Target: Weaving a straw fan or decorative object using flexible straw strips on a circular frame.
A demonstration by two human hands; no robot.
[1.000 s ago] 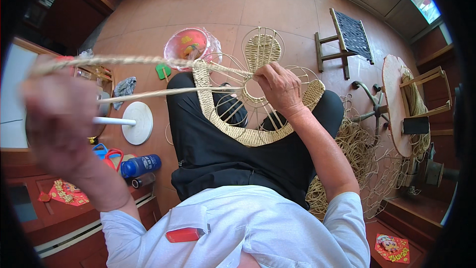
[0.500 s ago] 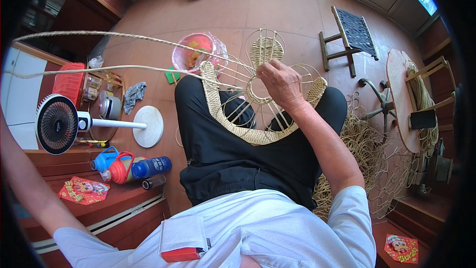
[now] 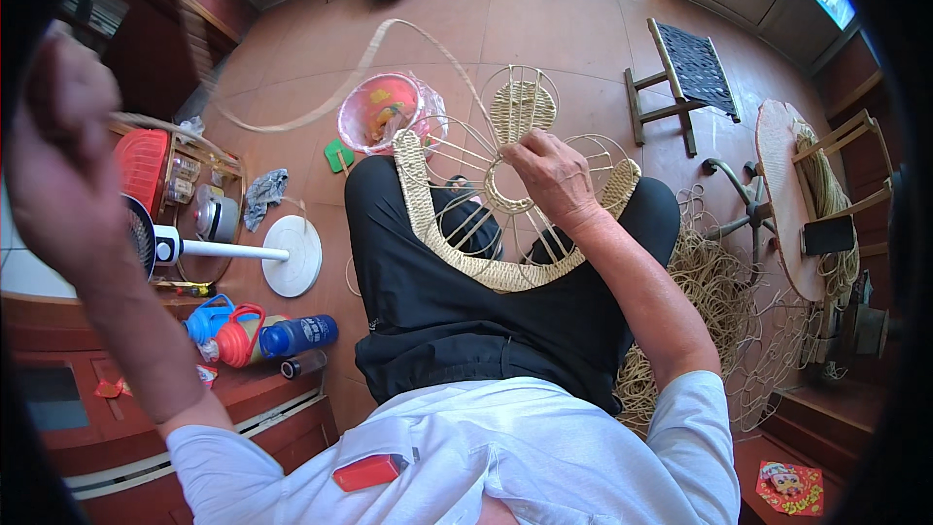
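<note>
A woven frame of pale twisted cord rests across my thighs, with a thick plaited U-shaped rim and thin spokes around a central ring. At the ring's upper right edge, my right hand pinches a cord and the ring; its fingertips partly hide the spot. Beyond it stands a small round woven section. A loose pale cord runs from the ring in a slack, blurred curve to the left. My left hand is raised at the far left near that cord, its fingers smeared by motion.
A pink basin stands beyond my left knee. Left are a white fan base, several bottles and a red cabinet. A heap of cord lies right, below a round board and a folding stool.
My left hand has come into view from the far left, moving inward. The two taut strands that ran left are now slack and curved. My right hand stays at the ring.
</note>
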